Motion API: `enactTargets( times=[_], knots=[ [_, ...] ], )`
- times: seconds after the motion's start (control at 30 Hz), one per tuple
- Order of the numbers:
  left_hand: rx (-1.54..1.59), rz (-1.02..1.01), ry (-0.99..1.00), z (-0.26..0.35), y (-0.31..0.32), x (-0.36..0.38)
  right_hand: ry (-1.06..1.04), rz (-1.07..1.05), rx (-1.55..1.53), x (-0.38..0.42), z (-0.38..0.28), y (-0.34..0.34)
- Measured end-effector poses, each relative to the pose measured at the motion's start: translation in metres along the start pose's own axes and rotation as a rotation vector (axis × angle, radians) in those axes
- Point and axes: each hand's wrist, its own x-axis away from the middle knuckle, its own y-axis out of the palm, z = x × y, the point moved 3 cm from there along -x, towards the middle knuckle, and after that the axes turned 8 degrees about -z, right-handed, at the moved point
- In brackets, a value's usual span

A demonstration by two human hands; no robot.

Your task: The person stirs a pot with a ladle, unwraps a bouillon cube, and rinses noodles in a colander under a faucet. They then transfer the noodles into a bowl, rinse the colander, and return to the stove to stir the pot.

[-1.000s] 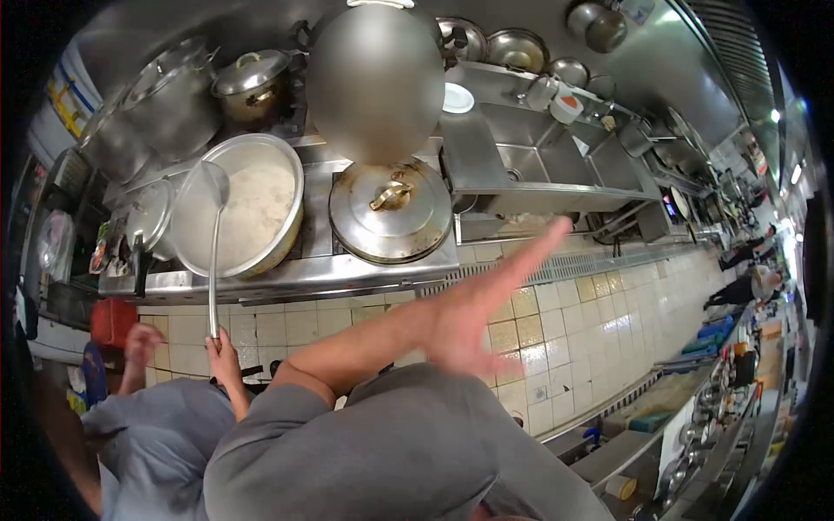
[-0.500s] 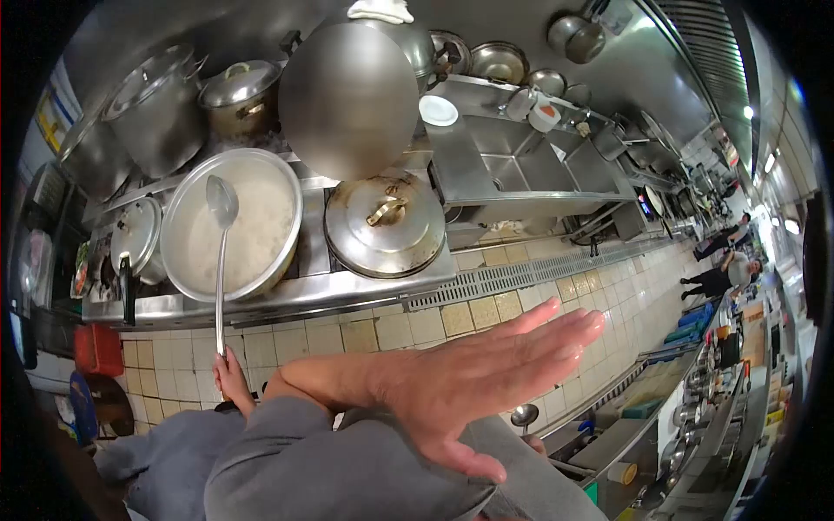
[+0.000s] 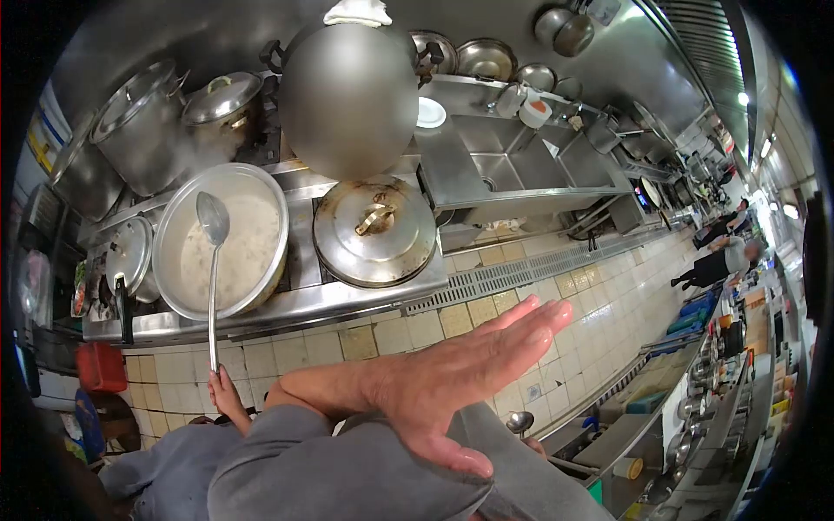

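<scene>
My left hand (image 3: 465,369) is stretched across in front of my body, palm down, fingers straight and thumb apart; it is open and holds nothing. The fingers look wet. My right hand (image 3: 534,446) shows only as a sliver behind grey clothing. Just above it rises the round bowl of a ladle (image 3: 519,422); the grip itself is mostly hidden. At the left, another person's hand (image 3: 228,398) grips a long metal spoon (image 3: 213,286). The spoon's bowl lies over a wide pot (image 3: 282,226) of pale, cloudy liquid (image 3: 248,247).
A lidded pot (image 3: 375,233) stands on the stove (image 3: 300,304), beside a smaller lidded pan (image 3: 130,252). Tall stockpots (image 3: 143,130) are behind. Sinks (image 3: 508,161) and a floor drain grate (image 3: 512,273) lie to the right. People (image 3: 717,265) stand far off. A red bin (image 3: 102,366) is at left.
My left hand has shifted slightly left in view, still spread. The camera view has tilted a little, so the stove and pots sit lower. The spoon remains over the pot.
</scene>
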Motion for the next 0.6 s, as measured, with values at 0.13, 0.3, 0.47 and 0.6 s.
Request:
enactTargets(
  times=[0.13,0.3,0.47,0.6],
  knots=[
    [0.045,0.019,-0.171,-0.013,-0.002,-0.003,0.014,0.04,0.012,-0.015,-0.005,-0.001],
    [0.066,-0.133,-0.286,-0.057,0.014,-0.013,0.06,0.071,0.031,-0.044,-0.009,-0.02],
    [0.105,-0.073,-0.264,-0.102,0.042,-0.038,0.139,0.069,0.054,-0.08,-0.005,-0.055],
    [0.156,-0.132,-0.372,-0.157,0.063,-0.063,0.185,0.039,0.073,-0.12,-0.008,-0.109]
  ],
)
